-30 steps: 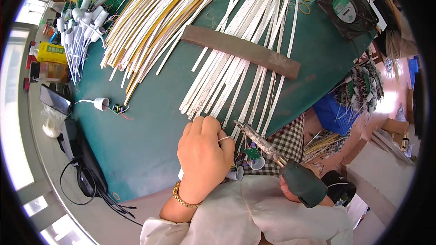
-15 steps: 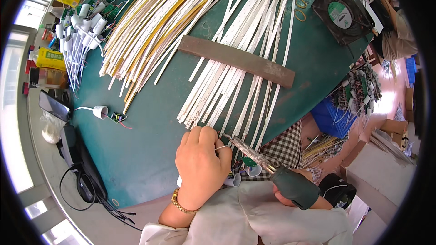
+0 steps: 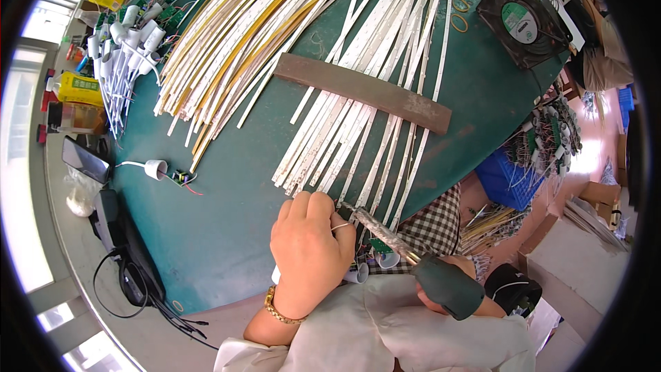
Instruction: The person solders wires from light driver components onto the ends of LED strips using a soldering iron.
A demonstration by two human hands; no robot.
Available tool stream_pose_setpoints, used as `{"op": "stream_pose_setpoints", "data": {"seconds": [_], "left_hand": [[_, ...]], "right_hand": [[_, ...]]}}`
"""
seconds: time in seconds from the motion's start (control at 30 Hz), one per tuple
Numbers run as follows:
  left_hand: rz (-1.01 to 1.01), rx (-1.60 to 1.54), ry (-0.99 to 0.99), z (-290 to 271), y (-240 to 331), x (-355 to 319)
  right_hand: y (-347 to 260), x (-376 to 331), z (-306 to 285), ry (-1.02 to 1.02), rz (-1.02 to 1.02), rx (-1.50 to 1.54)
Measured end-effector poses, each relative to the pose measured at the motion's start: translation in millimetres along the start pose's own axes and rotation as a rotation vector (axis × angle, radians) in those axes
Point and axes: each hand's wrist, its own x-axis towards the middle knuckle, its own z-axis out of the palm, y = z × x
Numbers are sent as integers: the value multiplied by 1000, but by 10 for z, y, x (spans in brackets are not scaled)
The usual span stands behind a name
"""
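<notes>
My left hand [image 3: 311, 240] is closed, knuckles up, at the near ends of a spread of narrow white LED strips [image 3: 344, 134]. A thin pale line, a wire or a ring, crosses beside its thumb; what the fingers pinch is hidden. My right hand [image 3: 460, 266] is wrapped round the dark handle of a soldering iron [image 3: 447, 288]. Its crusted metal barrel slants up-left, and the tip is close to my left thumb and the strip ends. Just below the barrel are a small green circuit board [image 3: 379, 245] and white plastic cups [image 3: 387, 260], partly hidden.
A brown bar [image 3: 365, 92] lies across the strips on the green table. More white and yellow strips [image 3: 237, 34] fan out left. A wired white cup [image 3: 155, 169], a heap of wired parts [image 3: 131, 48], a black fan [image 3: 516, 21] and a blue crate [image 3: 508, 178] stand around.
The whole view has shifted slightly, moving the table and strips a little rightward in the picture. Both hands keep nearly the same pose, with the iron's tip still by my left thumb.
</notes>
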Motion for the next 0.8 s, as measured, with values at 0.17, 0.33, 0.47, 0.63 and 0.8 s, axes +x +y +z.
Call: {"op": "stream_pose_setpoints", "data": {"seconds": [0.17,0.33,0.47,0.63,0.8], "left_hand": [[3,-13,10,16,-14,-5],[1,-24,25,1,-15,-12],[3,-31,23,-2,-18,-8],[-11,-21,14,-1,-16,-6],[-17,-7,18,3,6,-21]], "right_hand": [[-74,-81,1,116,115,-164],[-147,-18,-97,-17,26,-324],[-307,107,-126,21,42,-248],[-203,39,-9,139,137,-151],[-235,93,-65,149,32,-202]]}}
